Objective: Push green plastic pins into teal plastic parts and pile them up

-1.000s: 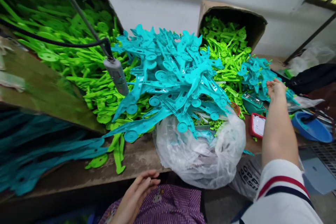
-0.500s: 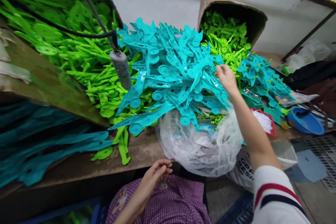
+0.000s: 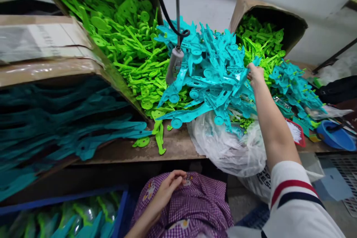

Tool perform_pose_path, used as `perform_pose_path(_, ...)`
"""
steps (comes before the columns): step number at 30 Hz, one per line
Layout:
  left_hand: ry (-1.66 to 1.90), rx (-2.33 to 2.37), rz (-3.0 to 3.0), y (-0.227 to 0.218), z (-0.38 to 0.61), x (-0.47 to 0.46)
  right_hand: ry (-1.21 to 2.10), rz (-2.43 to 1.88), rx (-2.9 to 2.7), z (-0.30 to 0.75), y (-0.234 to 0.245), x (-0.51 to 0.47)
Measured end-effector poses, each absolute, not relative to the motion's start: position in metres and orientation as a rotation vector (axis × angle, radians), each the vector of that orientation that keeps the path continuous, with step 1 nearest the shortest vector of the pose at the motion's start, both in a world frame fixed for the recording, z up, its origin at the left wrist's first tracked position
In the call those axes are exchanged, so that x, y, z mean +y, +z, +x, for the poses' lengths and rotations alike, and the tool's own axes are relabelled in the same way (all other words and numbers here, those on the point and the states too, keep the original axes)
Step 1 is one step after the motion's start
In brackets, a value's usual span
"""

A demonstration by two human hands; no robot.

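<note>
My right hand point(image 3: 255, 74) reaches to the right side of a heap of turquoise plastic parts point(image 3: 214, 74). Its fingers are closed around one turquoise plastic part point(image 3: 241, 79), long and flat, whose tip shows just above the fingers. Over my lap, my left hand point(image 3: 173, 186) is held in the air, empty, with loosely bent fingers. Beneath it is a purple checked apron point(image 3: 195, 200). A grey electric screwdriver point(image 3: 174, 65) hangs down in front of the left side of the heap.
Green plastic parts point(image 3: 134, 59) spill from a carton at the left. Another carton point(image 3: 237, 13) of green parts lies behind. Dark turquoise parts point(image 3: 92, 134) fill a box point(image 3: 47, 68) at left. A clear plastic bag point(image 3: 231, 152) hangs over the bench edge; a blue crate point(image 3: 124, 208) stands below.
The view has turned left, so the bench things sit further right. My right hand has closed on a turquoise plastic part. My left hand stays over the lap.
</note>
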State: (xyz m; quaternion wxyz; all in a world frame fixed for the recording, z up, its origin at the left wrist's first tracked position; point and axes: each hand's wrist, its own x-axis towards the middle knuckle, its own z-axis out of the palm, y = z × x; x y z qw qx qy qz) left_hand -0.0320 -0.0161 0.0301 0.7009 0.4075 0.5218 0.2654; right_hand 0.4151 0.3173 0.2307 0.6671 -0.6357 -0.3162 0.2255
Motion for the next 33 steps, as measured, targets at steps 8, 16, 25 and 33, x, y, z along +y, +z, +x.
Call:
perform_pose_path(8,0.685,0.999,0.91,0.047,-0.013,0.015,0.681,-1.02,-0.469,0.406,0.244,0.216)
perform_pose_path(16,0.927,0.632,0.865,0.094,0.097,0.062,0.578,-1.024,-0.473,0.257,0.133,0.042)
perform_pose_path(25,0.93,0.941,0.616,0.027,0.043,0.056,1.633,-1.372,-1.026,0.243,0.085,-0.078)
perform_pose_path(33,0.938,0.987,0.527,0.003,0.043,0.063,0.579,-1.881,-1.196,0.315,0.097,-0.017)
